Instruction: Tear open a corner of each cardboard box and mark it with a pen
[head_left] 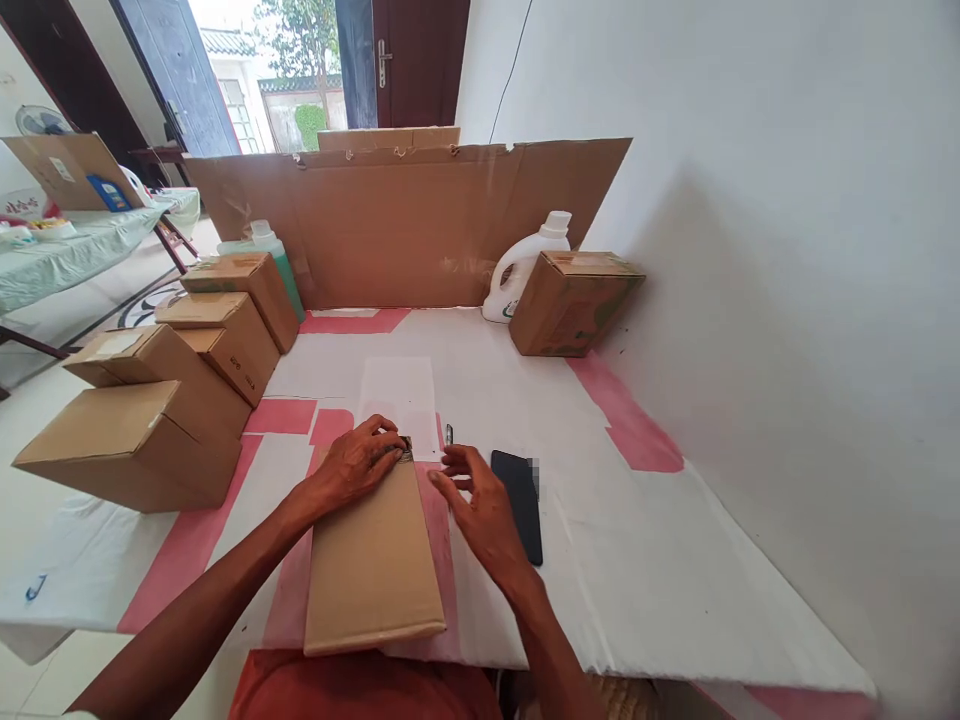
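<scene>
A flat brown cardboard box (pixel 376 570) lies lengthwise before me, close to the table's near edge. My left hand (pixel 358 462) grips its far end, fingers bent and pressed together beside a small dark patch (pixel 406 449) at the far right corner. What this patch is, I cannot make out. Just right of the box, my right hand (pixel 480 505) hovers with thumb and fingers apart and nothing between them. A small metallic object (pixel 449 434) lies just beyond its fingertips. Partly behind that hand is a black phone (pixel 519 510), flat on the cloth. A pale sheet (pixel 397 395) lies beyond the box.
Several cardboard boxes (pixel 161 440) line the left side, with a green jug (pixel 281 265) behind them. At the back right, a white jug (pixel 525 268) stands beside another box (pixel 574 305). A tall cardboard panel (pixel 390 225) closes the back; a white wall (pixel 810 300) borders the right.
</scene>
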